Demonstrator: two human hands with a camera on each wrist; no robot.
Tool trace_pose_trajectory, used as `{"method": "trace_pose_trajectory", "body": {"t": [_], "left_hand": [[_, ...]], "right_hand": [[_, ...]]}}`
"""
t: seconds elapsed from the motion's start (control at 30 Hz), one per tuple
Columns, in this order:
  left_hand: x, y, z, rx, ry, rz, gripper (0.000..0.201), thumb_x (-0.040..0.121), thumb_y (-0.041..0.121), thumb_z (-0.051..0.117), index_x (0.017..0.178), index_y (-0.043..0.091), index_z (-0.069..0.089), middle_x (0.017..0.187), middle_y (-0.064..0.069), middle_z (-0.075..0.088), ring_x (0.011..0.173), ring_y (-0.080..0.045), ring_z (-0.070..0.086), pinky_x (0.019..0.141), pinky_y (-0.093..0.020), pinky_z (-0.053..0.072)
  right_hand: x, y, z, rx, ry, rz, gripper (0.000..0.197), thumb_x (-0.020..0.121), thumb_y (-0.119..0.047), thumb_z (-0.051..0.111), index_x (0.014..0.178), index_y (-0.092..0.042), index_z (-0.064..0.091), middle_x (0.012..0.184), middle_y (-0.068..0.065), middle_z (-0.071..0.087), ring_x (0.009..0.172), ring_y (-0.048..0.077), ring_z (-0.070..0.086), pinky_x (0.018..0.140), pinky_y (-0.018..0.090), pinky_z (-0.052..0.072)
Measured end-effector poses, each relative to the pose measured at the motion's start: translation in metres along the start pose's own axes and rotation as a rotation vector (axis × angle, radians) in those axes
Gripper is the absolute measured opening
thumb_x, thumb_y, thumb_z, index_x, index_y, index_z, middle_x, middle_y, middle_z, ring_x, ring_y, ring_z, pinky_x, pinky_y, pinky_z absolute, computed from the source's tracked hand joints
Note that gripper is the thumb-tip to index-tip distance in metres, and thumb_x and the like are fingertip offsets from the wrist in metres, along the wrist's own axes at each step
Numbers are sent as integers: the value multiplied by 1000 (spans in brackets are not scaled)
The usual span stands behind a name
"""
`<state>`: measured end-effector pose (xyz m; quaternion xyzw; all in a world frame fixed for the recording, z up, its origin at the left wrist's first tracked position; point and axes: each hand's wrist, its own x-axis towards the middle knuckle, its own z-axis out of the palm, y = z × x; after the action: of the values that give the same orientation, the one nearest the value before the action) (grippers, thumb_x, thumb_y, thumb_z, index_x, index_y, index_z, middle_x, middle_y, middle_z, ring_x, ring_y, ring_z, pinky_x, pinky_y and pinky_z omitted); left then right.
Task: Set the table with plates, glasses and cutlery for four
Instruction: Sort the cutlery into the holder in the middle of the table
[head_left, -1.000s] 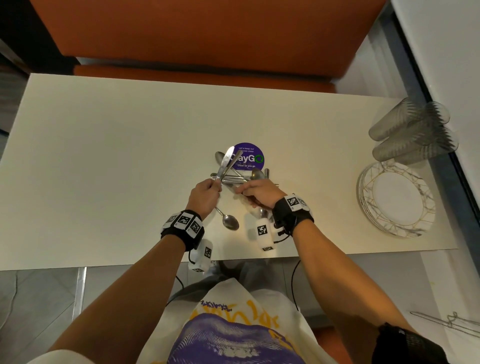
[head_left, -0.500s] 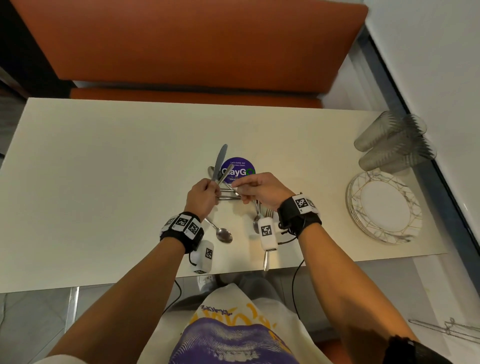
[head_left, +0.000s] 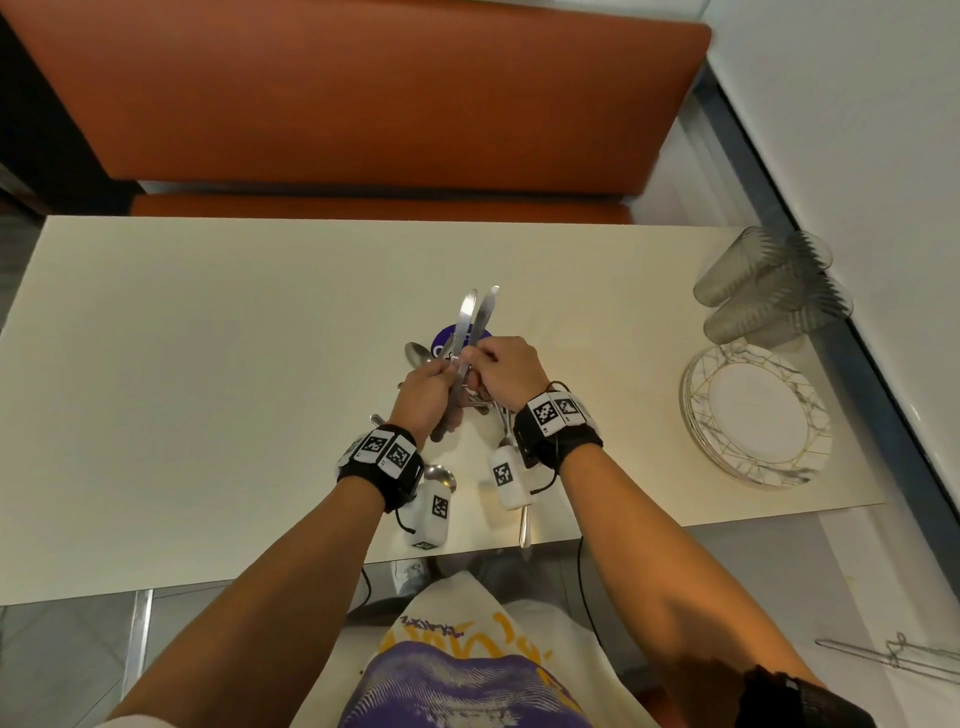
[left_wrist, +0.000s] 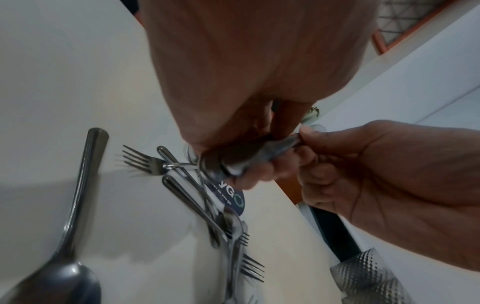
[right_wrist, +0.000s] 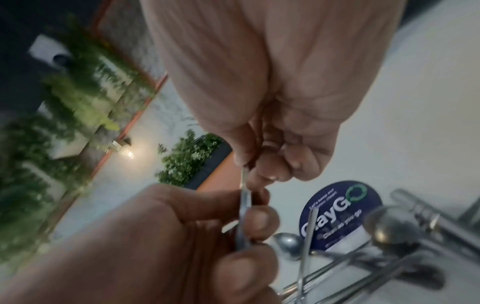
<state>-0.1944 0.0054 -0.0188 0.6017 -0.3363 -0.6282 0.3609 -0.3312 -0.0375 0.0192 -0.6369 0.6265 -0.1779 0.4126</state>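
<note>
Two steel knives (head_left: 466, 325) stand side by side above the table's middle, blades pointing away from me. My left hand (head_left: 441, 374) grips their handles (left_wrist: 233, 162) from below. My right hand (head_left: 480, 358) pinches the right-hand knife (right_wrist: 245, 197) between thumb and fingers, just above the left hand. Under the hands lies a loose pile of forks (left_wrist: 145, 162) and spoons (head_left: 418, 356), with one spoon (head_left: 440, 475) nearer me. A stack of white plates (head_left: 758, 415) and several glasses (head_left: 769, 291) lying on their sides sit at the table's right end.
A round purple sticker (head_left: 444, 338) is on the cream table (head_left: 208, 389) under the cutlery. An orange bench (head_left: 363, 104) runs along the far side. A white wall (head_left: 857, 130) closes in the right end. A fork handle (head_left: 524, 525) reaches toward the near edge.
My right hand has lifted a second knife out of the pile and brought it up beside the one in my left hand. Both blades now stand higher and closer together.
</note>
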Motion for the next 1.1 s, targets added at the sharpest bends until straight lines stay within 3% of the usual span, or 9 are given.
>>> {"method": "trace_pose_trajectory", "body": {"t": [0.1,0.27,0.43,0.67,0.73,0.8,0.93,1.1], "left_hand": [[1,1,0,-113,-6,-37,23,106,26,43,93,16,58,66,-3,52,45,-15,37,45,-27,26],[-2,3,-3,-136,-72,-107,28,103,32,43,90,14,60,66,-3,52,46,-16,35,46,-28,22],[-2,12,2,-179,-99,-151,31,101,29,46,85,10,64,64,-5,54,46,-17,40,43,-26,29],[11,12,5,-92,-70,-121,33,99,33,44,84,14,66,61,-3,50,44,-16,34,47,-28,21],[16,13,7,-67,-59,-126,35,101,33,42,83,14,65,59,-2,48,44,-15,33,45,-27,21],[20,15,9,-59,-57,-132,35,101,32,41,81,13,63,58,-2,45,43,-15,30,43,-25,21],[30,18,14,-58,-74,-173,36,102,30,42,75,14,59,56,0,40,39,-11,29,39,-21,21],[53,29,15,37,-61,-158,35,103,28,47,76,12,62,58,-3,45,42,-13,34,39,-23,27]], "right_hand": [[3,1,-6,-63,70,-21,37,96,-34,61,71,-6,61,67,6,68,64,26,63,67,36,51],[14,4,-23,321,216,32,8,94,-15,67,95,-8,70,68,9,73,53,27,69,59,44,62],[14,2,-20,344,201,6,10,92,-10,70,101,-7,75,66,11,72,52,29,69,56,39,62],[24,5,-24,352,191,-10,6,91,-11,73,94,-17,73,67,11,72,48,23,66,51,32,58],[30,9,-27,352,180,-3,4,91,-12,73,94,-14,72,68,11,73,49,23,67,51,32,58],[36,13,-29,333,182,15,18,91,-14,74,107,-7,72,69,8,74,50,21,69,53,32,58],[49,19,-37,320,120,-8,44,93,-12,70,135,-20,57,78,7,75,59,21,74,61,33,63],[84,30,-52,380,54,15,16,90,-4,70,104,-11,66,70,13,74,63,31,74,70,52,63]]}}
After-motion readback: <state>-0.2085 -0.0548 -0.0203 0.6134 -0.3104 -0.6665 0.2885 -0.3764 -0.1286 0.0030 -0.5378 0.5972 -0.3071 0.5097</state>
